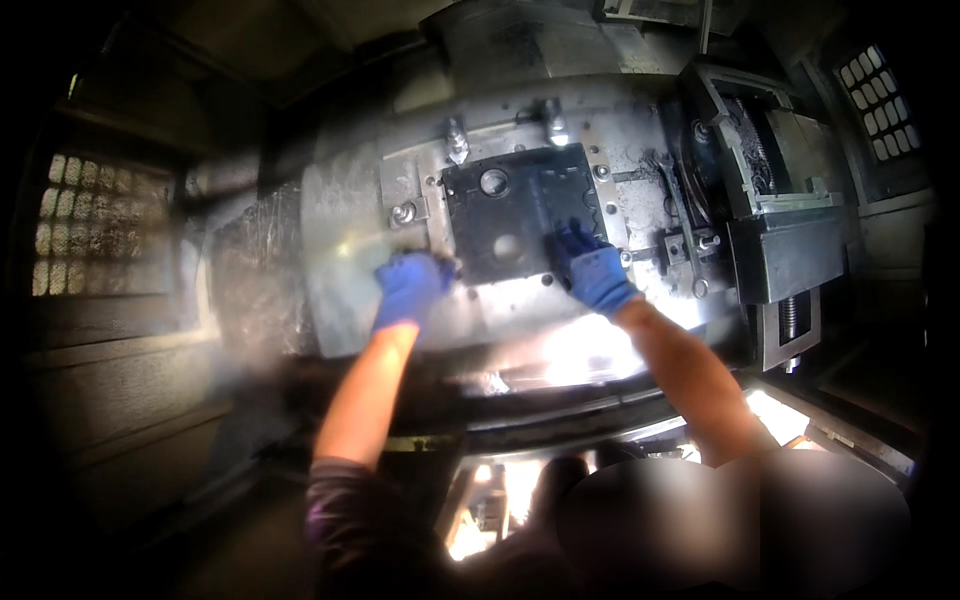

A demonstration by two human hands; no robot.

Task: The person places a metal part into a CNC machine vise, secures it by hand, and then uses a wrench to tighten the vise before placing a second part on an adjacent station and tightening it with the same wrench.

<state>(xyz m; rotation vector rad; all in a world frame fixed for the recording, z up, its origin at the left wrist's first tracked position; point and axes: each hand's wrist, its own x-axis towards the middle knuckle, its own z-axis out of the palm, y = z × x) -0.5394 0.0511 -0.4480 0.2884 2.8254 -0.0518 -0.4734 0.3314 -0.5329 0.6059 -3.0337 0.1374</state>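
Observation:
A dark, nearly square metal plate (520, 210) lies on the pale metal bed (350, 270) of a large machine. It has a round hole near its far left part and a lighter round spot nearer to me. Close to the plate's near left corner is my left hand (412, 285) in a blue glove; its fingers are blurred, and whether they touch the plate cannot be made out. My right hand (600, 275), also blue-gloved, rests at the near right corner, with dark fingertips stretched out over the plate.
Bolted clamps (457, 140) stand along the far side, with another clamp bolt (403, 213) on the left. A long wrench (680, 215) lies right of the plate. Further right rises a dark machine block (790, 255). Barred windows (100, 225) flank the machine.

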